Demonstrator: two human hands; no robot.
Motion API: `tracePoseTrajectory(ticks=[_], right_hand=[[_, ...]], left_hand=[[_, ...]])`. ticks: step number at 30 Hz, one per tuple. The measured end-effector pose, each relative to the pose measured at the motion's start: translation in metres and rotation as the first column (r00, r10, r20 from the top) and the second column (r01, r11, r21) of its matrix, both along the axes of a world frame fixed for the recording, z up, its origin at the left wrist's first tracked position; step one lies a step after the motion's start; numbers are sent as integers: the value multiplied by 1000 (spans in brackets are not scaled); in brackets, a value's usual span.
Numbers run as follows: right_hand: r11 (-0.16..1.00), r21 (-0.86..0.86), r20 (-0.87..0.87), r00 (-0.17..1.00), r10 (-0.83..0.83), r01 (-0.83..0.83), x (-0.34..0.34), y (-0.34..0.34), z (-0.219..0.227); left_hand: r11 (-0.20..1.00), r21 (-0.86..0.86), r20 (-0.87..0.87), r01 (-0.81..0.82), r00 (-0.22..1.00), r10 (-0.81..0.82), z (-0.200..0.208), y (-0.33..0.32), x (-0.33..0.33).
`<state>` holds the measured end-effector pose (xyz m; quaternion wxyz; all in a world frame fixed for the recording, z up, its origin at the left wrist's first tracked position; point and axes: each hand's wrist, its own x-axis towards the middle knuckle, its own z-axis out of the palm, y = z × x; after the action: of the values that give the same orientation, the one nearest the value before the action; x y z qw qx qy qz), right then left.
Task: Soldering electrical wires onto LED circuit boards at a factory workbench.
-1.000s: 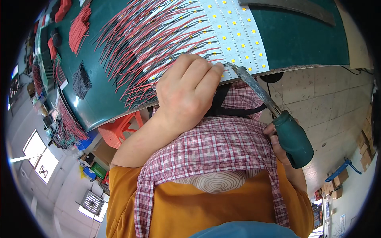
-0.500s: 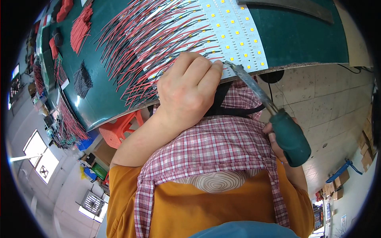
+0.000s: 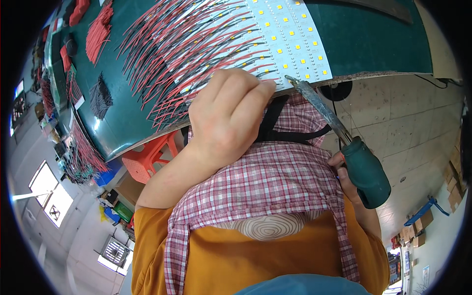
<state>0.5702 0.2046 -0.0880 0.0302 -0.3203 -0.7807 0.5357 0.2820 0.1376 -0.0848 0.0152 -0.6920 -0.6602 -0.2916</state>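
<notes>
A white LED circuit board (image 3: 295,37) with yellow squares lies on the green tabletop, its near edge at the table's edge. Rows of red and black wires (image 3: 167,59) fan left from it. My left hand (image 3: 228,110) is closed in a pinch at the board's near edge, apparently on a wire; its fingertips are largely hidden behind the knuckles. To the right, my right hand (image 3: 344,174) is wrapped round the green handle of a soldering iron (image 3: 366,172), mostly hidden behind it. The iron's tip is just above the board, right of my left fingertips.
Bundles of red wires (image 3: 99,37) and black wires (image 3: 101,98) lie on the table's left part. A dark strip (image 3: 378,7) rests at the far right. Under the table's left edge stands a red plastic stool (image 3: 147,160). More wires (image 3: 83,152) hang at the left.
My left hand has shifted slightly left and towards me. The soldering iron's handle has moved right and a little nearer, and its tip has drawn away from my left fingertips.
</notes>
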Motion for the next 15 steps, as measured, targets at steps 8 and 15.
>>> tracePoseTrajectory(ticks=[8,15], right_hand=[[997,5,173,983,70,-72,12,-2,-11],[991,93,192,979,73,-92,-1,1,-2]], left_hand=[[999,-44,-64,-11,998,8,-5,-2,6],[997,-78,-130,-25,991,15,-3,-2,9]])
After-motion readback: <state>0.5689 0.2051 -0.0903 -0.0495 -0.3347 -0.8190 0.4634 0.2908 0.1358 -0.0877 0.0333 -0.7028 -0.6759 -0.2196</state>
